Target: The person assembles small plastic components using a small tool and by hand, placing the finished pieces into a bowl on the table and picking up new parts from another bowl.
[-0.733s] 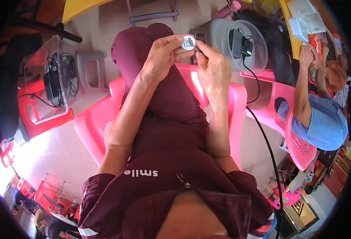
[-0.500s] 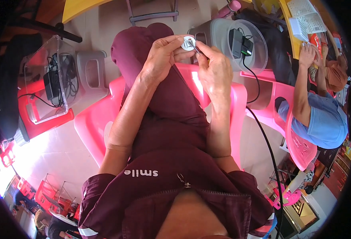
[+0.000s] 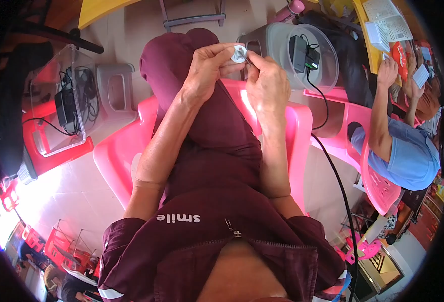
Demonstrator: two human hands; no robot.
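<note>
Above my knees, my left hand (image 3: 205,70) pinches a small round white disc (image 3: 238,54) between thumb and fingers. Grey detail shows in the middle of its face. From the other side my right hand (image 3: 269,83) is closed around a slim grey metal tool (image 3: 245,57), its tip against the disc. Most of the tool is hidden by the fingers, so its exact kind cannot be made out. Both forearms reach forward over my maroon trousers (image 3: 197,110).
A clear round tub (image 3: 327,75) with black adapters stands at the right, its black cable (image 3: 340,176) running past my side. At the left, a clear box (image 3: 83,126) of cables rests on a red stool (image 3: 61,156). A person in blue (image 3: 408,156) sits at a yellow table (image 3: 365,35).
My right hand has shifted slightly left and turned, showing less of the tool. The disc is tilted a little differently. At the right, the person in blue now holds up a pale card-like piece.
</note>
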